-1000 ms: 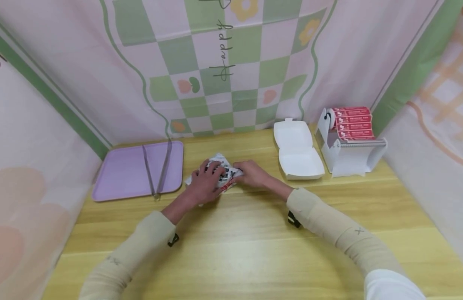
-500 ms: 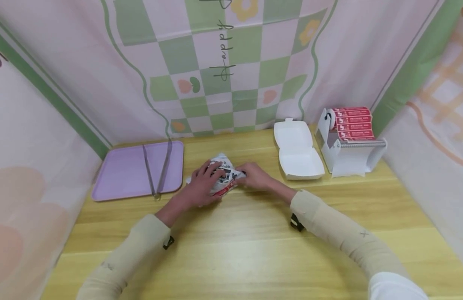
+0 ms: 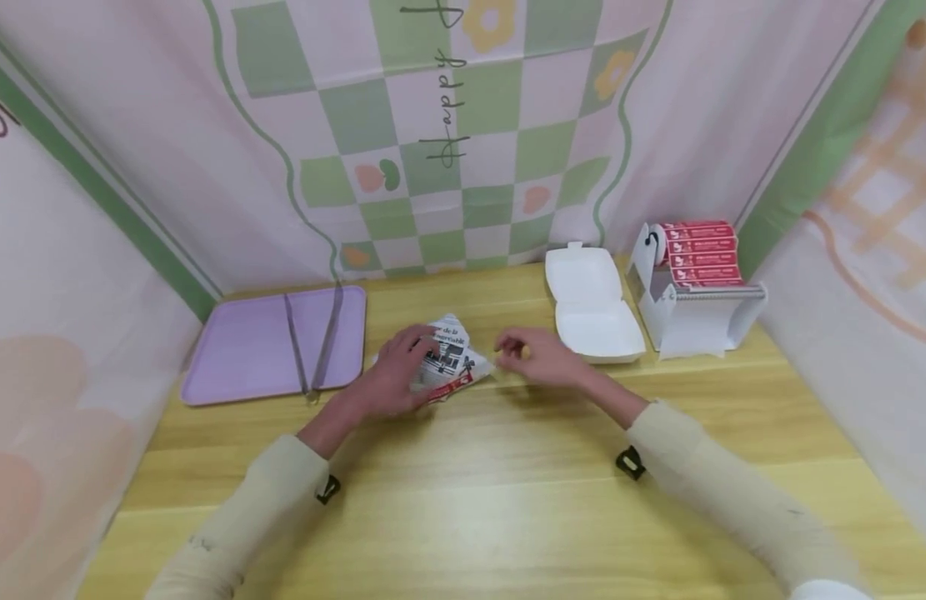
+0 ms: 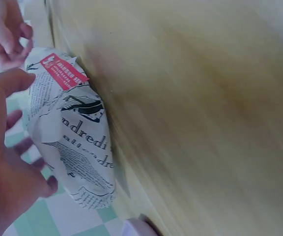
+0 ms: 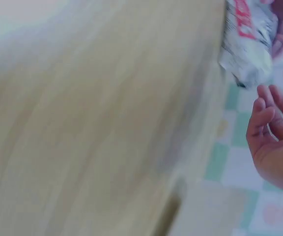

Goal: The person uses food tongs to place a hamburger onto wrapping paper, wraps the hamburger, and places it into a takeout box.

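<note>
A package wrapped in newspaper-print paper (image 3: 449,350) lies on the table, with a red-and-white label (image 4: 63,71) stuck along its near side. My left hand (image 3: 395,367) is at the package's left part, its fingers spread and relaxed over the paper. Seen from the left wrist, thumb and fingers stand loosely around the far side of the wrap. My right hand (image 3: 541,354) is just right of the package's pointed end, apart from it. Its fingers are loosely bent, and in the right wrist view the palm (image 5: 279,157) holds nothing.
On the left, metal tongs (image 3: 305,358) lie across a purple tray (image 3: 237,350). An open white clamshell box (image 3: 598,329) stands behind my right hand. Farther right is a white dispenser (image 3: 703,321) with a roll of red labels (image 3: 698,254). A patterned curtain (image 3: 432,125) hangs behind.
My right hand has let go of the package's right end and moved away to the right. My left hand has shifted slightly left and loosened, baring more of the printed paper.
</note>
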Demonstrator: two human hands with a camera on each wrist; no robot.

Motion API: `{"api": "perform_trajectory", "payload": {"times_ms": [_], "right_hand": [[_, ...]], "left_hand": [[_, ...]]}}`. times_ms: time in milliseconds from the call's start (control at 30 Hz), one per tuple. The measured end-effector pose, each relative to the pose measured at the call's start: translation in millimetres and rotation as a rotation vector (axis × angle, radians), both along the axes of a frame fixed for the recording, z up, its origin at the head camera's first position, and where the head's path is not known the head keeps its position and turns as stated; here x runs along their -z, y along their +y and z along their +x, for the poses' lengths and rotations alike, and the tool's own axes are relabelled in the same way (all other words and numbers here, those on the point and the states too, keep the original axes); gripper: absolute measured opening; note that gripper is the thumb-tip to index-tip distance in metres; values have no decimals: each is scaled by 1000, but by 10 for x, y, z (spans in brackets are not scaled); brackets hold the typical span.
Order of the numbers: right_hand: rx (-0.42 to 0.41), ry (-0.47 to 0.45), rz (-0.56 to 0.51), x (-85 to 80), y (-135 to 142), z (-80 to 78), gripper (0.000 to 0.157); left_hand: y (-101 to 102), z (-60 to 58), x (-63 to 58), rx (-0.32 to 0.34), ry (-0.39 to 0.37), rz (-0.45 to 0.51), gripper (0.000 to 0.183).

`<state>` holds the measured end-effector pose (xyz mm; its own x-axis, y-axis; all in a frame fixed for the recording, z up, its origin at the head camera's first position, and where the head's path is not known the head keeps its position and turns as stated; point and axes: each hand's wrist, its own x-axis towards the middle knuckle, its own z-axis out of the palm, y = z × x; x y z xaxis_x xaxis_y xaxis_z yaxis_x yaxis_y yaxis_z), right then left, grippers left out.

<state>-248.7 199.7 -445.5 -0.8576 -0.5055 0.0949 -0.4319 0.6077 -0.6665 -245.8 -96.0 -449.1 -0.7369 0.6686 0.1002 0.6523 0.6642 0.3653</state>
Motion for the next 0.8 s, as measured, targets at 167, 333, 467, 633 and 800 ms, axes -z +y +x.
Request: {"api": "perform_trajectory", "payload": {"times_ms": [167,333,467,633,800], "right_hand": [[177,155,-15,-168,504,28,12],[430,151,233,-270,1018,2,28],[480,-29,497,-302,1232,-26,54],[460,-121,547,-222,1296,-77,49],[449,-112,413,-151,1348,-113,30]], "left_hand": [[26,-44,-38,-66,74,40,42],[40,-62,-17,-130,-17,9,46],[83,-88,30,-190,-75,-126,63],[132,-97,31,-214,-98,-207,73],[162,-81,-23,-192,-125,-186,84]]}}
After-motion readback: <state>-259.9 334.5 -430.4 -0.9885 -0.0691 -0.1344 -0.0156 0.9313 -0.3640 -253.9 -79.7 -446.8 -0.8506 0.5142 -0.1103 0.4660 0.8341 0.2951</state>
